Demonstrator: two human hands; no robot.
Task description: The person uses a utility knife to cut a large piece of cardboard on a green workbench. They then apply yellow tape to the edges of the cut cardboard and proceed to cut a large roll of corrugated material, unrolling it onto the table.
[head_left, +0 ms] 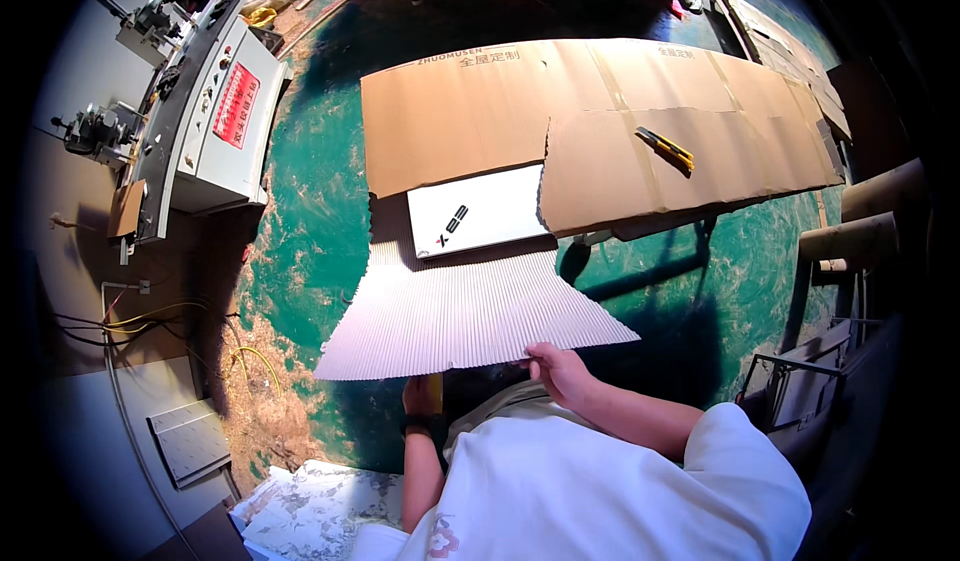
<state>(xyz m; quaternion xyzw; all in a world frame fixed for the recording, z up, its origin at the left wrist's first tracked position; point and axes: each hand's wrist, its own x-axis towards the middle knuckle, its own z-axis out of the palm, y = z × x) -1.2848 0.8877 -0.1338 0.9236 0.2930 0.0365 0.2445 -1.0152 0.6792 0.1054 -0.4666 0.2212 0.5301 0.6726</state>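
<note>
A sheet of ribbed corrugated cardboard [470,311] hangs off the near side of the table toward me, its ridges facing up. My right hand [560,371] pinches its near edge, right of the middle, thumb on top. Lower and to the left, my left hand [420,398] is beside a yellow thing [435,393]; the sheet's edge hides part of that hand, and I cannot make out what the yellow thing is. A flat white box [500,196] with dark and red marks lies on the far end of the sheet. Farther right, a yellow and black utility knife [665,149] rests on brown cardboard [690,181].
A second large brown cardboard piece [450,121] covers the table's far left part. At left stands a white machine bench [225,111] with a red sign. Brown rolls [850,236] are at right. Yellow cables [250,361] and wood dust lie on the green floor [310,211].
</note>
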